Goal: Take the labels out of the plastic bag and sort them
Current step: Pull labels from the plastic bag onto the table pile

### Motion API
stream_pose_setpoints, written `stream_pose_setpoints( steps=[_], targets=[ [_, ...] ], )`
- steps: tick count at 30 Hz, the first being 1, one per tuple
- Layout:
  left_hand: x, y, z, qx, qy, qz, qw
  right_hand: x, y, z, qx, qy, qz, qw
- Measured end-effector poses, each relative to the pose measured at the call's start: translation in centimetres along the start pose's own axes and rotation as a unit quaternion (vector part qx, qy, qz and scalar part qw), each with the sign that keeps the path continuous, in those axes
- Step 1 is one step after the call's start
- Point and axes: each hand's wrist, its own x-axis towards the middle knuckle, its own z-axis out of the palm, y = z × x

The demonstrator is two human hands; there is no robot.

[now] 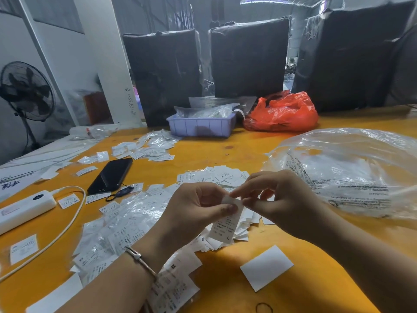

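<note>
Label (pixel 225 224) top hidden by fingers (pixel 228 208)

Soft, even daylight lit the orange table (pixel 225 150), brighter than the dim grey hall behind, where pale light showed through gaps between the dark wrapped stacks (pixel 248 57). Glare sat on the clear plastic bag (pixel 352 172), and the hands cast only faint shadows. The wide lens bent the frame's edges, and the picture looked soft, with printed text blurred.

An orange table (pixel 225 150) stands before a white pillar (pixel 101 53), a black fan (pixel 26 91) and dark wrapped bales (pixel 250 57).
</note>
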Motion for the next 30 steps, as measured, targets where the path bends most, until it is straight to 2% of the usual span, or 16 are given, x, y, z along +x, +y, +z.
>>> stream_pose_setpoints(
  steps=[5, 8, 12, 16, 30],
  targets=[
    [0.03, 0.30, -0.07, -0.016, 0.002, -0.001, 1.000, -0.08, -0.01, -0.09, 0.005, 0.047, -0.005, 0.999],
    [-0.02, 0.37, -0.08, -0.011, 0.006, -0.001, 1.000, -0.02, -0.03, -0.04, -0.008, 0.017, 0.001, 1.000],
    [0.03, 0.28, -0.08, 0.009, 0.008, 0.000, 1.000, 0.11, -0.14, 0.02, 0.044, -0.040, 0.039, 0.997],
    [0.04, 0.36, -0.06, 0.004, 0.018, 0.006, 1.000, -0.04, -0.14, -0.11, 0.079, -0.064, 0.066, 0.993],
    [0.24, 0.13, -0.20, 0.024, 0.036, 0.036, 0.998, -0.01, 0.19, 0.37, 0.198, -0.020, 0.109, 0.974]
  ],
)
